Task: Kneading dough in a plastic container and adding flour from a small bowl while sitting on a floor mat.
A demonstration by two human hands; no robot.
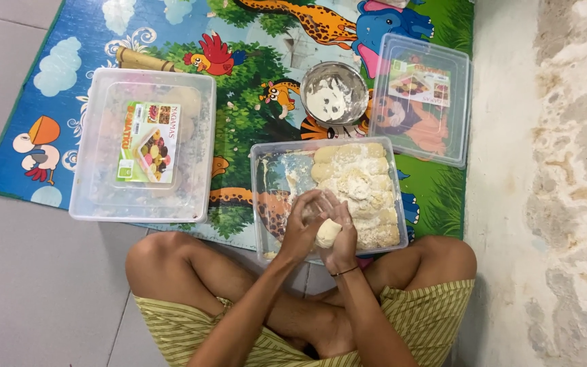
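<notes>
While the person sits cross-legged on the floor, both hands meet over the near edge of a clear plastic tub (261, 204). The left hand (301, 228) and the right hand (341, 238) are cupped close around a pale lump of dough (327, 233). The fingers curl about the lump and press on it from both sides, so both hands are gripping it together. A thin dark band sits on the right wrist.

Inside the tub, on its right side, lie many floury dough pieces (361, 190) packed side by side. The left part of the tub is mostly bare, with some flour smears.

Just past the far edge of the tub stands a round metal bowl (334, 92) with white flour in it. To the far right of the tub lies a clear lid (421, 102) with a paper label. Well off to the left of the tub stands a second clear box (143, 143) with its lid on and a label on top.

Under the tub lies a bright play mat (239, 122) with animal drawings. Grey floor tiles (35, 272) show to the left of the tub, and a rough pale wall (565, 170) rises to its right.
</notes>
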